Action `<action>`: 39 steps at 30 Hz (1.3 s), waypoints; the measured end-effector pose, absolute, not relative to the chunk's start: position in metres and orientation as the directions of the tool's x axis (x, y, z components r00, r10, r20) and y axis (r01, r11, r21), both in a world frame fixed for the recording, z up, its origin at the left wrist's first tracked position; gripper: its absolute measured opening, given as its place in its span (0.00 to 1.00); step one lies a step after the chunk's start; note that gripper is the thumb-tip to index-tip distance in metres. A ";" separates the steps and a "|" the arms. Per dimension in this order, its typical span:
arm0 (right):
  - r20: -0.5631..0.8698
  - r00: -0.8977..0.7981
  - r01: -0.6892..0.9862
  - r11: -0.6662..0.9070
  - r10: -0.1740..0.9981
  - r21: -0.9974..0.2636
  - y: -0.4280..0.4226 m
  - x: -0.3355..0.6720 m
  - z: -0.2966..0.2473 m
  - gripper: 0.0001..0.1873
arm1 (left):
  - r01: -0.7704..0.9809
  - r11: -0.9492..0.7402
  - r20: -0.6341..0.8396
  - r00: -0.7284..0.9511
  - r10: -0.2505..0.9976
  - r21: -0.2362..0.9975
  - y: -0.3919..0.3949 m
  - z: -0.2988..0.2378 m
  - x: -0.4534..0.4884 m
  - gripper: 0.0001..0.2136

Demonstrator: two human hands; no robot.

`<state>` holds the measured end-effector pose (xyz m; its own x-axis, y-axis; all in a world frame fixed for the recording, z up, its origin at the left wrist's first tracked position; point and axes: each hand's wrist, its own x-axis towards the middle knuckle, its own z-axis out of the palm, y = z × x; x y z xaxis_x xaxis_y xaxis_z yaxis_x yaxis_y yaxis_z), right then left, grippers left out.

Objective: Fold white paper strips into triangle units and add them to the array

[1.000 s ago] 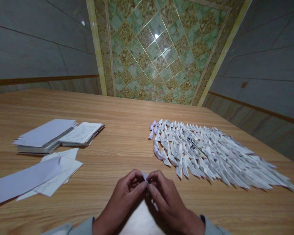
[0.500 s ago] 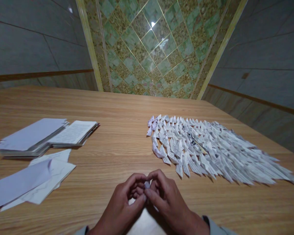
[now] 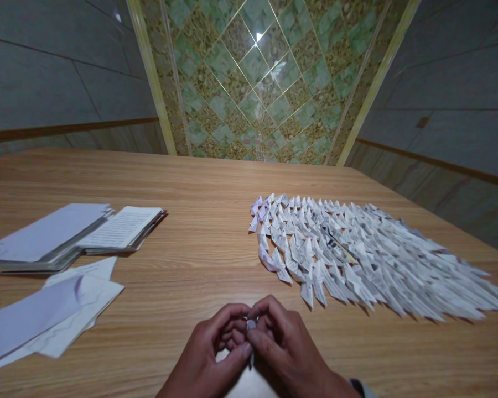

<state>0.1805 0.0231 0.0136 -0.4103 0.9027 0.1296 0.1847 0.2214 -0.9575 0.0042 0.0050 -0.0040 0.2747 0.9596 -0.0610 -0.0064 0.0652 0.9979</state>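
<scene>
My left hand (image 3: 209, 351) and my right hand (image 3: 292, 345) meet low in the middle of the view, fingertips together. Between their thumbs and forefingers they pinch a small piece of folded paper (image 3: 252, 324). Only a narrow pale bit of it shows, and the fingers hide the rest, so its full shape cannot be made out. Both hands are closed, just above the table. To the right of them many folded paper boats (image 3: 311, 251) stand in close rows, mostly white with print and a few pale purple.
On the wooden table (image 3: 191, 232), a stack of pale sheets (image 3: 53, 229) lies at the left beside a stack of printed sheets (image 3: 122, 228). Nearer me are loose sheets (image 3: 81, 315), with a pale purple strip (image 3: 29, 318) on top. A tiled wall (image 3: 257, 99) rises behind.
Both hands keep their pinch on the paper and sit slightly lower in the picture. The whole view has shifted a little; the stacks and the boats stay put on the table.
</scene>
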 end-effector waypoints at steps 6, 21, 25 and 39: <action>0.286 -0.388 0.310 0.417 0.876 -0.855 0.023 0.182 0.009 0.08 | 0.030 0.062 -0.068 0.244 0.967 0.998 0.006 -0.007 0.005 0.15; 0.585 -0.410 0.453 0.713 0.700 -0.535 0.026 0.183 0.003 0.19 | 0.053 -0.057 0.046 0.178 0.983 0.997 0.007 -0.001 0.019 0.18; 0.576 -0.384 0.494 0.687 0.722 -0.532 0.026 0.186 0.004 0.18 | 0.036 -0.030 0.023 0.181 0.983 0.999 0.011 -0.004 0.020 0.15; 0.586 -0.392 0.523 0.696 0.709 -0.492 0.028 0.188 0.008 0.11 | -0.260 0.053 -0.025 0.111 0.994 0.964 0.014 -0.008 0.024 0.10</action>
<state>0.1877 0.0283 0.0083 -0.3917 0.7093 0.5860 0.5231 0.6956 -0.4924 0.0242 0.0136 -0.0078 0.1106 0.9936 -0.0249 -0.2597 0.0531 0.9642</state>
